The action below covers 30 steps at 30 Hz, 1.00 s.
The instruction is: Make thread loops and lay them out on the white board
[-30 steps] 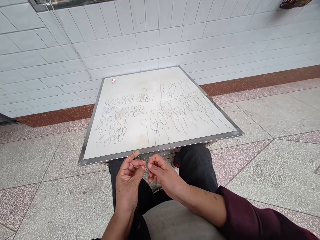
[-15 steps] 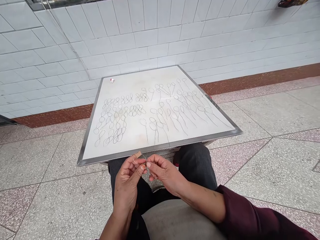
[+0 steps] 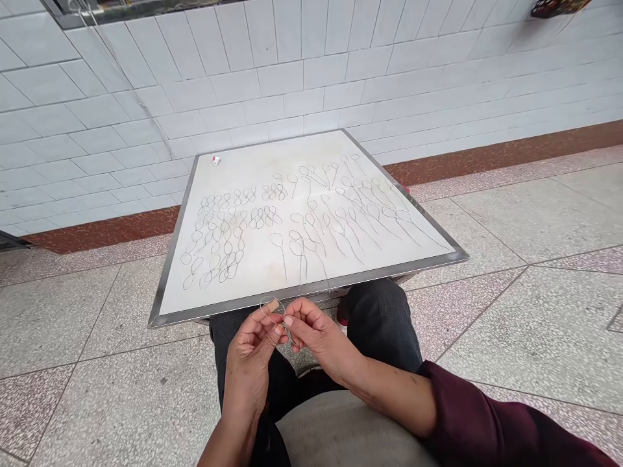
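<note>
Between my two hands, over my lap, is a thin looped wire [image 3: 263, 300]. My left hand [image 3: 256, 344] pinches it between thumb and fingers, and a tan bandage strip [image 3: 274, 305] is wrapped on one of those fingertips. My right hand [image 3: 314, 331] also pinches the wire, its fingertips touching or nearly touching the left ones. The wire's loop stands up above the left fingers; its lower part is hidden among the fingers. On the white table ahead lie many wire pieces: double-looped ones [image 3: 231, 264] to the left, single loops with long tails [image 3: 306, 243] to the right.
The white table [image 3: 243, 149] has a grey metal edge and stands against a white tiled wall [image 3: 282, 84]. A small white and red object [image 3: 217, 160] lies at its far left corner. My knees [image 3: 382, 318] reach under the near edge. Speckled floor tiles [image 3: 121, 395] surround it.
The wire loop between my fingers has turned slightly and shows more fully above the left hand. Both hands stay pinched together in nearly the same place. The view has shifted a little.
</note>
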Tool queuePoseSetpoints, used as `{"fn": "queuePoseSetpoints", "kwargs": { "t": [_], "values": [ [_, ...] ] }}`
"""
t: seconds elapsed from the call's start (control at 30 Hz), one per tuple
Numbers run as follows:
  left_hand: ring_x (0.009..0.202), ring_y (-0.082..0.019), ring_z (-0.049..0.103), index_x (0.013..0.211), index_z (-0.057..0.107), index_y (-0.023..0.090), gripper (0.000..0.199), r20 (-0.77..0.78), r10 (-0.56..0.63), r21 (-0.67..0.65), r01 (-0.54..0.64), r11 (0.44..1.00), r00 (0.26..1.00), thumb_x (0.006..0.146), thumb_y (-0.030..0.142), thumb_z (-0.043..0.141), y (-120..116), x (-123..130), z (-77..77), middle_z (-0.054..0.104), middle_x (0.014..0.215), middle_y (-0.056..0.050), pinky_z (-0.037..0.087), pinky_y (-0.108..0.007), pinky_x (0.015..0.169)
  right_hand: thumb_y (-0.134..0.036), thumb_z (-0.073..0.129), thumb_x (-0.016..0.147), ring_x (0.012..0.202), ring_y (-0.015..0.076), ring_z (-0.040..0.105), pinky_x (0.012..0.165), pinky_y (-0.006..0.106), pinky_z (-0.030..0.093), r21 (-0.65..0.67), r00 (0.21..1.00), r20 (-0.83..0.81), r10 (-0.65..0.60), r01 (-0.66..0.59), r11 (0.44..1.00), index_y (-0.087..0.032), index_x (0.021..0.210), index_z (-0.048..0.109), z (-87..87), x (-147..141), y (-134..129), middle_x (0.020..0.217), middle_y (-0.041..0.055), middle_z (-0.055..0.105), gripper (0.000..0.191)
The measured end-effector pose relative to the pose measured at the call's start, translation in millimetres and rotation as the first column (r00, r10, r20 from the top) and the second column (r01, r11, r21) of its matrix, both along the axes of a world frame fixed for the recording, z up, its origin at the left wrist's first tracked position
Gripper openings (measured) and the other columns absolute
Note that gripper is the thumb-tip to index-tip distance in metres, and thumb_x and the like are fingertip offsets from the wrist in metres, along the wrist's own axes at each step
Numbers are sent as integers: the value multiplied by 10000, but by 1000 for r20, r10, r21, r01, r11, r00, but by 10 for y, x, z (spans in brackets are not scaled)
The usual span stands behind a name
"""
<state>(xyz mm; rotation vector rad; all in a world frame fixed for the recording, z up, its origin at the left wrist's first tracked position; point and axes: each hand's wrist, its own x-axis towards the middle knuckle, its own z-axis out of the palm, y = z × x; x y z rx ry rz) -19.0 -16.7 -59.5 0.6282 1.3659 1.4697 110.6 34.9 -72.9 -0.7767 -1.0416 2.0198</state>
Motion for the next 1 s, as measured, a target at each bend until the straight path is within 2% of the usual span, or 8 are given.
{"fn": "queuePoseSetpoints", "kwargs": {
  "t": [0.3, 0.53, 0.77, 1.0],
  "values": [
    [679, -108, 619, 1147, 734, 230, 397, -63, -40, -7, 39, 999, 997, 772, 343, 801, -3, 1, -2, 634, 761, 33, 538, -260, 720, -472, 746, 827, 628, 94, 516, 569, 223, 413, 26, 1000, 9, -5, 5, 1000, -193, 859, 568, -21, -24, 19, 710, -51, 554, 332],
    [688, -107, 631, 1111, 744, 242, 412, -46, -41, 8, 41, 999, 998, 715, 290, 845, -3, 45, 76, 665, 743, 38, 543, -274, 788, -498, 721, 832, 587, 93, 473, 565, 236, 400, 84, 999, 35, -7, 4, 996, -200, 841, 548, -19, -20, 30, 673, -60, 536, 345],
    [745, -102, 619, 1169, 728, 261, 418, -107, -32, -7, 32, 999, 994, 763, 316, 812, -25, 1, 41, 656, 771, 41, 508, -258, 853, -508, 635, 909, 643, 111, 491, 618, 262, 429, 202, 996, 87, 3, -21, 979, -199, 890, 568, -58, 29, 47, 738, -35, 552, 316],
    [810, -121, 618, 1245, 699, 284, 459, -177, -7, 27, 12, 1000, 984, 797, 344, 783, -35, -37, 25, 662, 831, 26, 495, -270, 875, -505, 587, 953, 653, 118, 507, 642, 278, 451, 300, 993, 116, 37, -70, 951, -216, 927, 508, -53, 143, 37, 739, -39, 539, 301]
  ]
}}
